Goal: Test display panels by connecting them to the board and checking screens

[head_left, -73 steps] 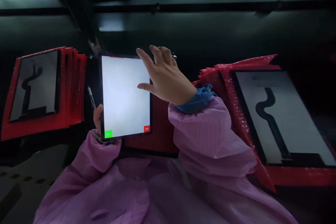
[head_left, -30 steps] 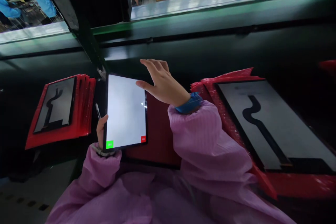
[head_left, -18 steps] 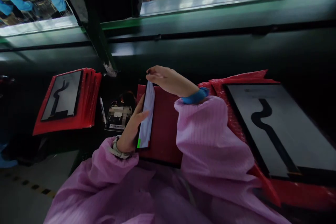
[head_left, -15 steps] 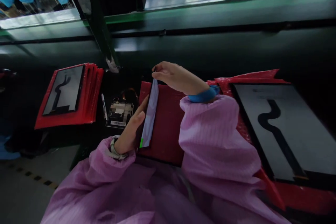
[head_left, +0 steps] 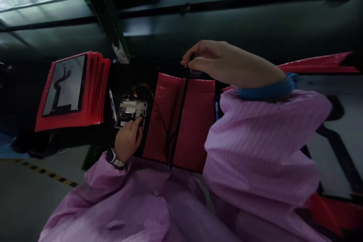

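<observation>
My right hand (head_left: 208, 58) pinches the top end of a thin display panel (head_left: 180, 117), which stands edge-on over red bubble-wrap sheeting (head_left: 194, 124). The panel shows only as a narrow dark strip, so its faces are hidden. A thin dark cable (head_left: 160, 111) loops from a small circuit board unit (head_left: 127, 111) toward the panel's lower part. My left hand (head_left: 127, 140) rests at the near right side of that unit, its fingertips touching it, fingers stretched out and gripping nothing.
At left, a display panel (head_left: 66, 83) lies on a stack of red bubble bags (head_left: 96, 98). A white pen (head_left: 112, 104) is beside the circuit unit, and a blue pen (head_left: 217, 106) right of the sheeting. Another panel (head_left: 326, 162) lies far right. A green post (head_left: 109, 19) rises behind.
My left hand has let go of the panel's side and moved left onto the circuit unit. The panel, still in my right hand, has turned from showing its pale lit face to edge-on.
</observation>
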{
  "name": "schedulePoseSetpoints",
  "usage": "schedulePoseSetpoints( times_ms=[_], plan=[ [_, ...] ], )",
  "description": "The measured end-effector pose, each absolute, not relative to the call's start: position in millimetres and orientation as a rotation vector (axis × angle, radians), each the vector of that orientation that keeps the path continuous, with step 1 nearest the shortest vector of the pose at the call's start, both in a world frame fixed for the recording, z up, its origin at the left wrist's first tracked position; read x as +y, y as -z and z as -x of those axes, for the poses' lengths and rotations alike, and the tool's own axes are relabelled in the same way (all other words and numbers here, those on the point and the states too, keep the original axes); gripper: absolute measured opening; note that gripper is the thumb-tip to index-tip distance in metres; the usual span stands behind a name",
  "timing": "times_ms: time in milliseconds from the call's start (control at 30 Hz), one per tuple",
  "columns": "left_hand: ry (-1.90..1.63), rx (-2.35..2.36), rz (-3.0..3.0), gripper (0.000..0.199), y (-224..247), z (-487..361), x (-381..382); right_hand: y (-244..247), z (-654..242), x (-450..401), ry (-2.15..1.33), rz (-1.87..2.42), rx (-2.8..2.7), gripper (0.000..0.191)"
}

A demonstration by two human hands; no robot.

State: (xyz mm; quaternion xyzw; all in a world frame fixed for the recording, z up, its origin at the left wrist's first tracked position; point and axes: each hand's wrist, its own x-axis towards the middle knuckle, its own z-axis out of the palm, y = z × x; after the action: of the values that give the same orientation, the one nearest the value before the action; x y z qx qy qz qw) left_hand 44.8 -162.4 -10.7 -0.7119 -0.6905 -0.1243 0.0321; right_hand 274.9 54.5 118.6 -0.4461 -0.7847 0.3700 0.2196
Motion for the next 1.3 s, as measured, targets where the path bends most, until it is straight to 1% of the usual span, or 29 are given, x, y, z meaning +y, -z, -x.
schedulePoseSetpoints(
  times_ms=[133, 300, 467, 533, 600, 700, 800, 867, 933, 1000, 1100, 1200, 1300],
  plan=[
    [0.215, -2.044, 2.205, 0.039, 8.8, -47.4, -160.4, -124.3, -274.1, 52.0, -1.0, 1.275, -2.169, 0.013],
    [0.221, -1.996, 2.244, 0.042, 7.6, -47.8, -159.5, -133.8, -273.8, 48.5, -1.017, 1.347, -2.208, 0.018],
    [0.225, -1.973, 2.278, 0.042, 7.4, -48.9, -157.1, -130.1, -274.8, 52.1, -0.994, 1.303, -2.216, 0.011],
    [0.257, -1.996, 2.284, 0.042, 7.4, -48.9, -156.7, -131.3, -274.3, 50.2, -0.985, 1.34, -2.212, 0.011],
    [0.321, -1.986, 2.286, 0.041, 7.5, -47.9, -157.3, -135.7, -273.1, 44.0, -0.95, 1.421, -2.236, 0.019],
    [0.536, -1.842, 2.327, 0.037, 6.8, -45.1, -159.8, -143.2, -269.8, 30.0, -0.745, 1.588, -2.308, 0.034],
    [0.723, -1.586, 2.479, 0.038, 3.8, -43.3, -160.9, -145.3, -265.0, 18.5, -0.586, 1.733, -2.32, 0.036],
    [0.695, -1.502, 2.585, 0.04, 1.7, -43.2, -159.1, -144.3, -262.1, 15.1, -0.575, 1.782, -2.322, 0.036],
    [0.622, -1.498, 2.646, 0.038, 0.8, -43.6, -155.7, -142.8, -262.5, 14.9, -0.576, 1.806, -2.333, 0.039],
    [0.593, -1.504, 2.679, 0.034, 1.6, -43.8, -152.1, -140.8, -269.7, 17.1, -0.614, 1.842, -2.289, 0.05],
    [0.606, -1.511, 2.69, 0.031, 4.7, -43.4, -149.0, -132.4, -293.7, 21.8, -0.823, 1.812, -2.078, 0.063],
    [0.587, -1.531, 2.663, 0.033, 7.3, -43.1, -148.6, -110.7, -319.1, 26.0, -1.041, 1.641, -1.784, 0.058],
    [0.596, -1.566, 2.633, 0.042, 7.8, -43.6, -148.9, -76.4, -326.8, 31.3, -1.186, 1.454, -1.516, 0.051]
  ],
)
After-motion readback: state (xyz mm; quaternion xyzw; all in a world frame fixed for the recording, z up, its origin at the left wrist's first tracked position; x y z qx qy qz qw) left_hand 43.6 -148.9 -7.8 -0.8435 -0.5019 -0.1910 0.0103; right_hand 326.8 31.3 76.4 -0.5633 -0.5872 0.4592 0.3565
